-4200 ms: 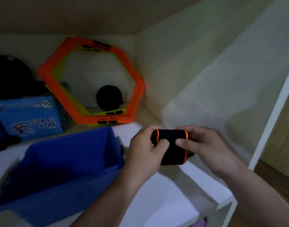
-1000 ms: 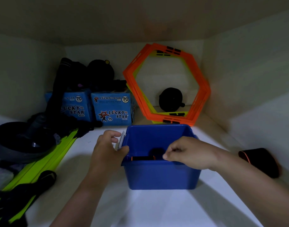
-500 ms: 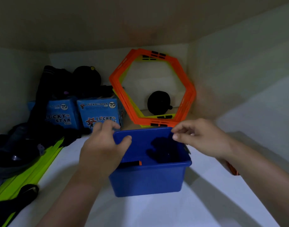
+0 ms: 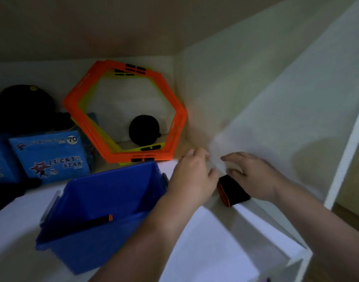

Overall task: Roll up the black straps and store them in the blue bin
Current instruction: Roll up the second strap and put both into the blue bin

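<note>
left hand (image 4: 192,177) loose, empty | right hand (image 4: 253,176) fingers spread, empty | rolled black strap (image 4: 232,190) lay between both hands | blue bin (image 4: 97,247) left of left hand

Left hand (image 4: 192,177) and right hand (image 4: 253,177) reach, seemingly relaxed.

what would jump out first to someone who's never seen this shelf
The orange hexagon frames leaning against the back wall are the brightest thing. In front of them, lower left, sits the blue bin with an orange-tipped strap inside. Just right of the bin, the left hand and right hand are close around an orange-edged strap lying on the white shelf by the side wall, fingers relaxed.
</note>
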`<state>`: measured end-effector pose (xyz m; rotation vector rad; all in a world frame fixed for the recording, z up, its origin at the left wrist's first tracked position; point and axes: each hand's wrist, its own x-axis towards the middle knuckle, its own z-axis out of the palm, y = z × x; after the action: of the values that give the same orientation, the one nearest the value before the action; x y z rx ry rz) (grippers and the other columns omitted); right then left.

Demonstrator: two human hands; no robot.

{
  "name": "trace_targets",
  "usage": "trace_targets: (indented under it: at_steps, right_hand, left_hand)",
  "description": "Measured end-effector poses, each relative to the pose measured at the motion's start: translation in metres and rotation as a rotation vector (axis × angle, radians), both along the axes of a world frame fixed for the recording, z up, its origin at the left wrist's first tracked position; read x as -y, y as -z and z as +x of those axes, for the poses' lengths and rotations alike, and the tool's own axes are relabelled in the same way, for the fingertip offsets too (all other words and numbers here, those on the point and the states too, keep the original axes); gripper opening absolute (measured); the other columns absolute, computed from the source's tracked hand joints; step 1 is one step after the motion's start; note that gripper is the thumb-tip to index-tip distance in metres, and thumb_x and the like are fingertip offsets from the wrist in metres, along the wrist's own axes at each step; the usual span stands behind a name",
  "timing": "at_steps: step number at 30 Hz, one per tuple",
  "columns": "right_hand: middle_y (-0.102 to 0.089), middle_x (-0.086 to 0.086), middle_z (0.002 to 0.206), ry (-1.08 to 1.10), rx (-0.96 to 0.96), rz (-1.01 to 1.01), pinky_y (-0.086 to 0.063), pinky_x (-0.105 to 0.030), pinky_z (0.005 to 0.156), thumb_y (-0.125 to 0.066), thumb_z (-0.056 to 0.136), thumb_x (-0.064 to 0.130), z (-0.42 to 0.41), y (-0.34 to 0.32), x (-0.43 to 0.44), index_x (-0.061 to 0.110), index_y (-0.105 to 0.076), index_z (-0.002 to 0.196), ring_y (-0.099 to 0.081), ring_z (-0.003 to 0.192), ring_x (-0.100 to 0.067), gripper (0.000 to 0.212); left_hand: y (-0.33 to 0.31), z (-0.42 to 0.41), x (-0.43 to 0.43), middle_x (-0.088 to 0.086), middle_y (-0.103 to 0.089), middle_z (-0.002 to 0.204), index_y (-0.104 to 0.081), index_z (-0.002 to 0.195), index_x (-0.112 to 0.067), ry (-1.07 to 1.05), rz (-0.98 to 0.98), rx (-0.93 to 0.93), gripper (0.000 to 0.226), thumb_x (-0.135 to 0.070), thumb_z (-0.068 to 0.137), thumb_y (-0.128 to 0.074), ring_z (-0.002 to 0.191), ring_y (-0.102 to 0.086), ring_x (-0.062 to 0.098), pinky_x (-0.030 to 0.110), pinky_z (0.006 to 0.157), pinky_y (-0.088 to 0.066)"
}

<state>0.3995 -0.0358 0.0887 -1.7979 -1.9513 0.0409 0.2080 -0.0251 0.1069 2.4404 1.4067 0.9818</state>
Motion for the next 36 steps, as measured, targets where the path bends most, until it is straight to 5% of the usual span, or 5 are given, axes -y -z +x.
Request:
trace_targets:
  at_steps: [8, 18, 24, 31, 36]
  right_hand:
    - [-0.040, -0.007, 0.157, 0.095, -0.072, -0.103, -0.029, -0.028, 0.119, -0.057, 0.093, 0.021, 0.023, 0.064, -0.009, 0.018, -0.034, 0.154, -0.039, 0.144, -0.022, 0.065]
    - [-0.052, -0.004, 0.147, 0.162, -0.142, 0.012, -0.038, -0.031, 0.114, -0.030, 0.072, 0.042, 0.012, 0.096, -0.004, 0.013, -0.044, 0.146, -0.046, 0.137, -0.021, 0.081]
    - [-0.039, -0.004, 0.157, 0.140, -0.336, 0.032, -0.030, -0.019, 0.109, -0.062, 0.085, 0.018, 0.004, 0.089, 0.001, 0.013, -0.021, 0.157, -0.039, 0.144, -0.020, 0.084]
    - [-0.049, 0.036, 0.123, -0.036, -0.793, 0.228, -0.041, 0.002, 0.086, -0.077, 0.082, 0.006, -0.022, 0.028, 0.014, 0.025, -0.024, 0.156, -0.053, 0.108, 0.025, 0.093]
    - [-0.073, 0.005, 0.116, -0.255, -1.047, 0.299, -0.054, -0.025, 0.090, -0.075, 0.085, 0.001, -0.067, -0.007, 0.010, 0.027, -0.056, 0.131, -0.068, 0.108, -0.009, 0.056]
  left_hand:
    - [0.064, 0.070, -0.043, 0.016, -0.055, 0.141, -0.048, 0.138, -0.008, -0.039, -0.362, -0.031, 0.049, -0.026, 0.093, -0.054, 0.131, -0.049, 0.034, 0.036, 0.102, -0.041]
    - [0.096, 0.072, -0.057, -0.003, -0.068, 0.127, -0.053, 0.138, -0.028, -0.028, -0.534, 0.120, 0.050, -0.038, 0.090, -0.063, 0.117, -0.062, 0.020, 0.016, 0.068, -0.037]
    - [0.088, 0.071, -0.043, -0.002, -0.072, 0.104, -0.066, 0.111, -0.027, 0.001, -0.455, 0.448, 0.038, -0.026, 0.073, -0.059, 0.101, -0.068, 0.020, 0.037, 0.089, -0.055]
    - [0.016, 0.036, -0.008, -0.007, -0.069, 0.111, -0.062, 0.116, -0.036, 0.067, -0.217, 0.590, 0.046, -0.027, 0.073, -0.051, 0.100, -0.067, 0.016, 0.043, 0.090, -0.057]
    - [-0.030, -0.027, 0.012, -0.011, -0.066, 0.111, -0.057, 0.130, -0.034, 0.014, -0.093, 0.541, 0.050, -0.027, 0.081, -0.057, 0.103, -0.065, 0.012, 0.038, 0.093, -0.055]
